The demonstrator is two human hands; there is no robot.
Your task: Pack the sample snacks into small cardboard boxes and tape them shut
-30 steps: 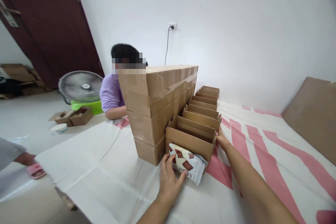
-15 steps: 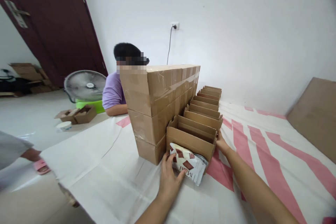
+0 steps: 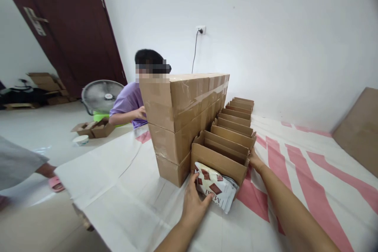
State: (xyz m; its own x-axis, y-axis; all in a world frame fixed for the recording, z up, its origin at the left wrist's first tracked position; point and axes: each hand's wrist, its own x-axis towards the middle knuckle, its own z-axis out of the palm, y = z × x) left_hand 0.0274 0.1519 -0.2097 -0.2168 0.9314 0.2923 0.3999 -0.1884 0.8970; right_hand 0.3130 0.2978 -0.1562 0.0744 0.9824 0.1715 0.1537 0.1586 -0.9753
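Observation:
A white pouch with brown squares [image 3: 214, 187] leans against the front of the nearest open cardboard box [image 3: 220, 158]. Its lower right edge shows several layers, as if more pouches lie behind it. My left hand [image 3: 195, 201] is closed on the pouch's left end, thumb on the near face and fingers at the upper left. At the right side of that box is my right hand [image 3: 256, 162], touching its edge. Most of its fingers are hidden behind the cardboard. More open boxes [image 3: 236, 120] run back in a row behind the first.
Taped closed cartons [image 3: 163, 141] form a tall wall left of the open boxes. Behind it sits a person in a purple top [image 3: 126, 100]. A fan [image 3: 102, 96] and small boxes [image 3: 102, 128] stand on the floor. A cardboard sheet [image 3: 358, 134] lies at right.
My view has turned slightly left. Both my hands keep their places on the pouch and the box. The person opposite has raised a forearm, with a hand now at the carton wall.

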